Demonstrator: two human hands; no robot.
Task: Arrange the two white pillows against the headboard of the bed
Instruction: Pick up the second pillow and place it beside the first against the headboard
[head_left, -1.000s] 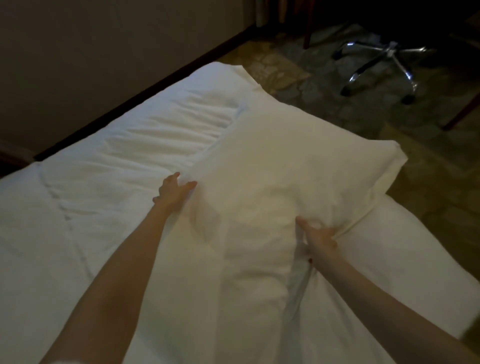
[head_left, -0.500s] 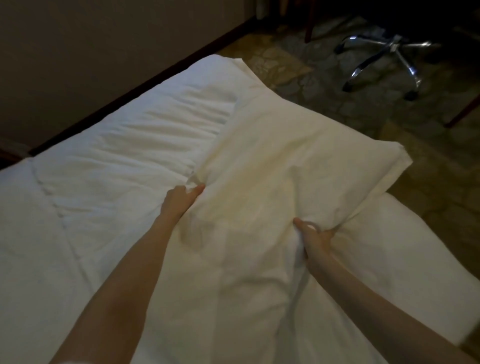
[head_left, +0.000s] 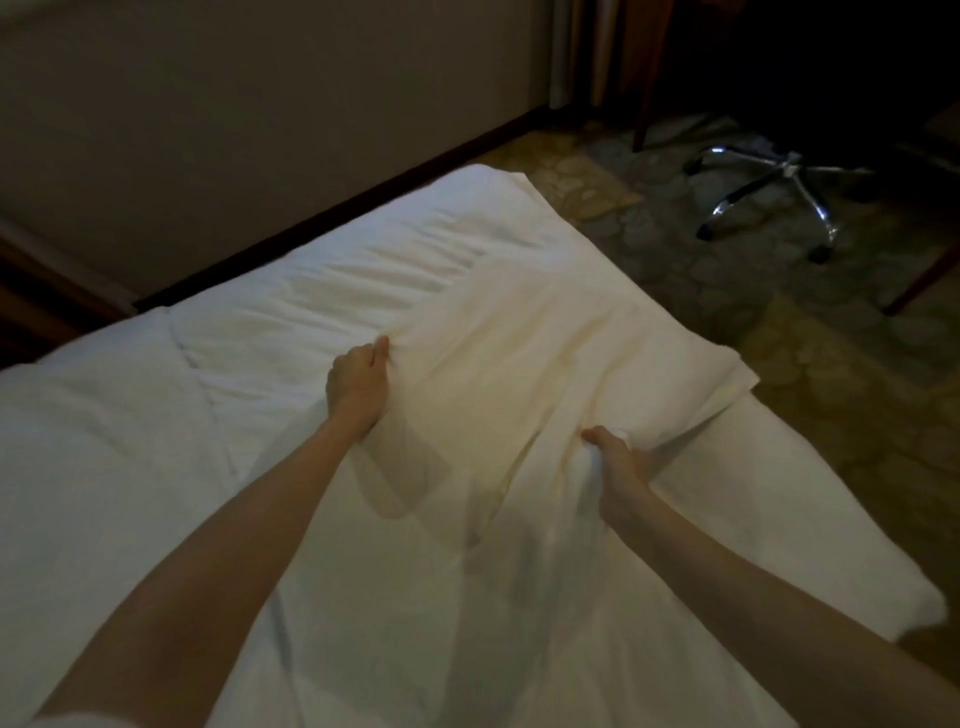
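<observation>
Head view: a white pillow (head_left: 545, 364) is seen lying on the bed (head_left: 130, 467), near its far corner. Its near edge is gripped by the left hand (head_left: 358, 387) and right hand (head_left: 615, 462), both clenched in fabric. For a neat placement, both sides are best moved evenly.

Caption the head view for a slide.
Both hands, left and right, grip a white pillow on the bed.
</observation>
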